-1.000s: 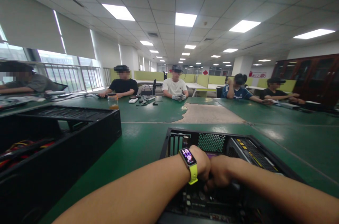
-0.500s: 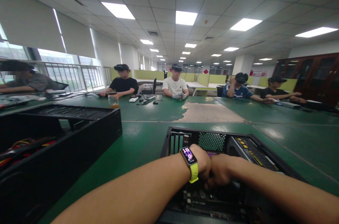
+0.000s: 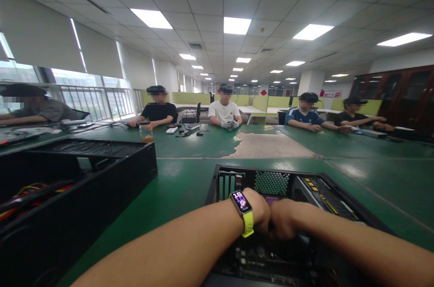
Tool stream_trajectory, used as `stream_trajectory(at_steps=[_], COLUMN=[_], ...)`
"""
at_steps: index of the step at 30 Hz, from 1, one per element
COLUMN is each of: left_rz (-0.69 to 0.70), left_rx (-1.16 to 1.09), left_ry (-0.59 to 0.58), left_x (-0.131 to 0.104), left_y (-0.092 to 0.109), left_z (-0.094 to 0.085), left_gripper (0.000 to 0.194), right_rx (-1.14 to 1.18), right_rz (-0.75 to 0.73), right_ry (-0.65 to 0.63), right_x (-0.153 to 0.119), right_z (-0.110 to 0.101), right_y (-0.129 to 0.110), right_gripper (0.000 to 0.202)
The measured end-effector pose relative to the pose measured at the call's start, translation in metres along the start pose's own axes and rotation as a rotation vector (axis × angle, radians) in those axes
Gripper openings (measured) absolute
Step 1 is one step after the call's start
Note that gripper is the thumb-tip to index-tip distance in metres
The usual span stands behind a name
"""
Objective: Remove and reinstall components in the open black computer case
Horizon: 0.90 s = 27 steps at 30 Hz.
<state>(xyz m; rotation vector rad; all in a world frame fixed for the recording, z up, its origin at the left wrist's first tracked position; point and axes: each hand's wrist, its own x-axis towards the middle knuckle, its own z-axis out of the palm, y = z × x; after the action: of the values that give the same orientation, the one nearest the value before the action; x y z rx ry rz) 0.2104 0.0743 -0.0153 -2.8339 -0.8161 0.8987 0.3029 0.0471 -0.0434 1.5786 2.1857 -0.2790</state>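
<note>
Hands: our left hand (image 3: 259,214) and right hand (image 3: 283,226) meet inside the open PC case (image 3: 271,178); finger state hidden, probably gripping. Stiff, fragile parts, so we hold edges.

Around the green table (image 3: 190,174)

A second black case (image 3: 77,187) sits on it to my left; across it, a jar (image 3: 146,133) stands and people sit working.

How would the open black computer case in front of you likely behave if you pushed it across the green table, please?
The computer case looks like rigid sheet metal, so it would probably slide stiffly. It lies low and wide, so tipping seems unlikely. Fitted parts inside suggest noticeable weight on the table.
</note>
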Motion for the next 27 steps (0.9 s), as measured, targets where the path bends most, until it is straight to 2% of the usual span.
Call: stream_trajectory(at_steps=[3,8,12,17,22,25,27], left_rz=[0.003,0.025,0.027,0.019,0.102,0.147,0.206], left_rx=[-0.011,0.005,-0.002,0.001,0.036,0.005,-0.024], left_ry=[0.006,-0.020,-0.027,-0.077,-0.083,-0.075,-0.051], left_x=[-0.002,-0.005,-0.004,-0.001,0.002,0.000,0.000], left_y=[0.001,0.000,-0.002,-0.004,-0.004,-0.004,-0.004], left_z=[-0.001,-0.003,-0.003,-0.001,-0.002,-0.003,-0.002], left_gripper=[0.055,0.055,0.056,0.045,0.042,0.048,0.048], right_rx=[-0.083,-0.089,-0.078,-0.068,-0.016,0.150,0.359], right_rz=[-0.008,-0.013,0.005,0.064,0.023,-0.054,-0.066], right_ry=[-0.082,-0.086,-0.028,0.040,0.155,0.081,-0.117], right_x=[0.000,0.000,-0.002,-0.010,-0.019,-0.025,-0.030], right_z=[-0.003,-0.005,-0.006,-0.021,-0.034,-0.041,-0.045], right_y=[-0.002,-0.001,0.000,-0.003,0.005,0.016,0.023], right_gripper=[0.041,0.043,0.047,0.056,0.042,0.034,0.032])
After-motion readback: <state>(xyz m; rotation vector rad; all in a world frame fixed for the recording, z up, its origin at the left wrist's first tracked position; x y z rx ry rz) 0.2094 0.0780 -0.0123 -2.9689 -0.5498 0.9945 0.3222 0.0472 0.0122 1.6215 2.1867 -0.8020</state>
